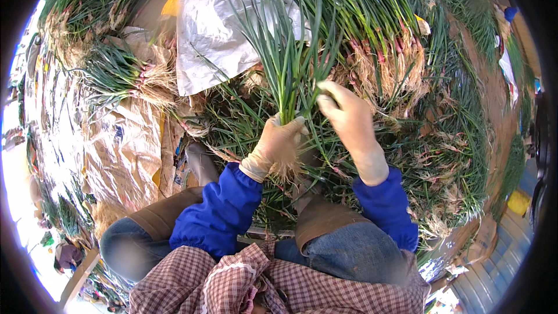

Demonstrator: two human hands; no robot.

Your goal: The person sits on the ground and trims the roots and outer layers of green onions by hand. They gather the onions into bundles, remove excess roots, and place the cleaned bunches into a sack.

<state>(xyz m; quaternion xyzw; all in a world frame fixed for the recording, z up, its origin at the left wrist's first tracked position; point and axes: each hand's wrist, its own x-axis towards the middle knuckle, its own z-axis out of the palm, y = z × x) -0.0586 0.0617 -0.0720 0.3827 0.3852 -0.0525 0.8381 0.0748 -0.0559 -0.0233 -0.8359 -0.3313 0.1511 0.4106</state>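
Observation:
My left hand [270,144], in a pale glove, grips a bunch of spring onions [283,83] just above the roots. The green leaves fan upward and the pale roots [285,170] hang below the fist. To the right of the bunch is my right hand [351,115], gloved too and slightly blurred. Its thumb and fingers are bent close to the outer leaves; whether they pinch a leaf is unclear. Under both hands, loose spring onions and leaves [244,126] cover the ground between my boots.
A large pile of spring onions [366,13] lies at the upper right, roots toward me. Smaller bunches [130,76] rest at the left beside a whitish plastic sheet [213,22] and a crumpled woven sack [126,157]. More loose plants [440,161] spread to my right.

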